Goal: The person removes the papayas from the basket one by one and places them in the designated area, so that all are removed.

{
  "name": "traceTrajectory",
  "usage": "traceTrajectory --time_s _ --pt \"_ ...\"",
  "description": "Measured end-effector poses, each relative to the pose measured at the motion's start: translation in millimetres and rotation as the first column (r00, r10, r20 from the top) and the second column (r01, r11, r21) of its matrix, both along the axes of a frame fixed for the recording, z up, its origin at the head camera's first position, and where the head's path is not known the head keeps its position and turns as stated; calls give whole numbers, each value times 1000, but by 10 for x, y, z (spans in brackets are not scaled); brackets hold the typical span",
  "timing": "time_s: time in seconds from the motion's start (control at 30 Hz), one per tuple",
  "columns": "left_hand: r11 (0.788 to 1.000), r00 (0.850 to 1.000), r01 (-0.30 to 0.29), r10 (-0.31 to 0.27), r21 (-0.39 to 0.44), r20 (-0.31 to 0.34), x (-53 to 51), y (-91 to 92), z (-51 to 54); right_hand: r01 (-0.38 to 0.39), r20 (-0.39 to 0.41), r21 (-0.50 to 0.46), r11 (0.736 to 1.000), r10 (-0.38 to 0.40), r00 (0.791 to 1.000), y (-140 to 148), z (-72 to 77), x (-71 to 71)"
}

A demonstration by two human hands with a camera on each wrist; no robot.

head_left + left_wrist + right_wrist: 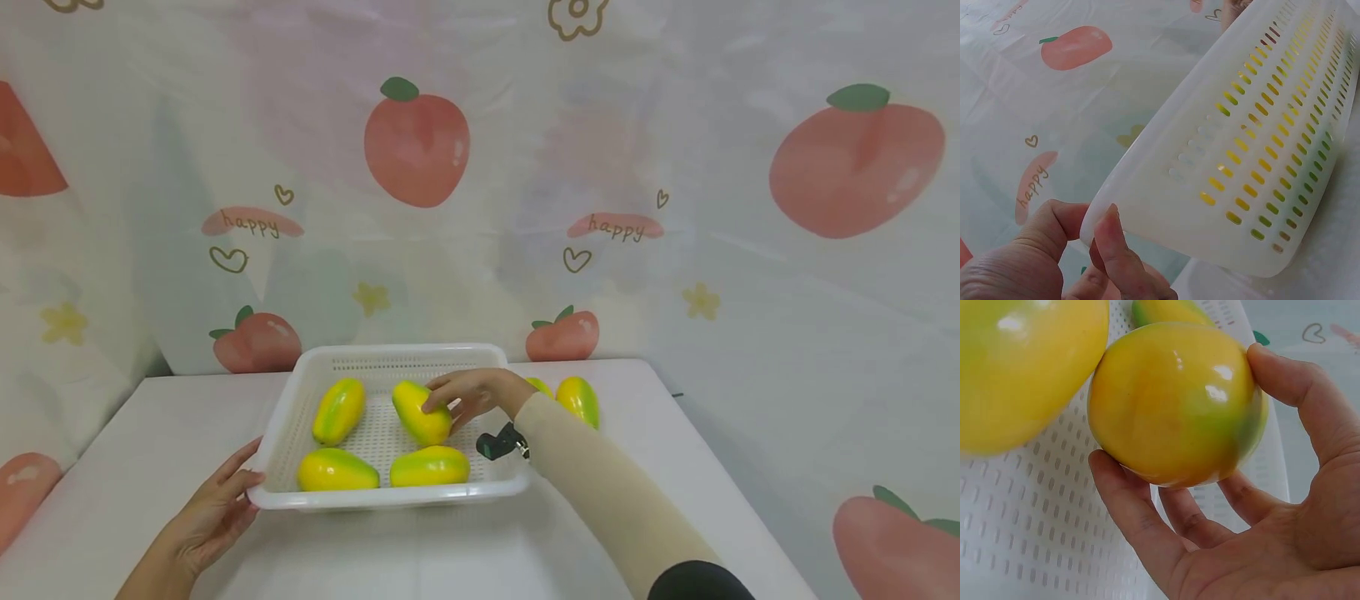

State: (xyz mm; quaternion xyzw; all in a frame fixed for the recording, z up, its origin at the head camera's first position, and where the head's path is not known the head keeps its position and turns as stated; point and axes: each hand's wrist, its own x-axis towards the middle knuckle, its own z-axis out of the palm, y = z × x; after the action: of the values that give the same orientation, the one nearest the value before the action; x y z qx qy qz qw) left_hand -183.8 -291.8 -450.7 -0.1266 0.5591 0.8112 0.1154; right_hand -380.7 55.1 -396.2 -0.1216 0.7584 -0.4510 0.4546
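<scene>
Grips one yellow-green mango between the thumb and curled fingers of the right hand. Holds that mango inside a white perforated basket, just right of the middle and behind the front right mango. Cannot tell from these views about contact with the basket floor. Pinches the basket's left rim near the front corner with the left hand, thumb and fingers on opposite faces. Also contains, in that same basket, a front left mango lying crosswise and a rear left mango lying slanted. Out past the basket's right side, on the white table, with two more mangoes partly behind a beige sleeve. At the right wrist, with a small dark device. Beyond the table, hung with a pale sheet printed with peaches, hearts and "happy".
</scene>
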Motion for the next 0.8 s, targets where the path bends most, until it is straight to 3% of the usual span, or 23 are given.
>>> traceTrajectory --time_s 0.33,0.8 --pt "1000 1000 9 -9 4 -24 14 -1 -7 120 90 -49 992 -115 989 166 48 -16" --pt "1000 999 21 -21 9 -27 20 4 5 146 90 -47 988 -141 986 299 211 28"
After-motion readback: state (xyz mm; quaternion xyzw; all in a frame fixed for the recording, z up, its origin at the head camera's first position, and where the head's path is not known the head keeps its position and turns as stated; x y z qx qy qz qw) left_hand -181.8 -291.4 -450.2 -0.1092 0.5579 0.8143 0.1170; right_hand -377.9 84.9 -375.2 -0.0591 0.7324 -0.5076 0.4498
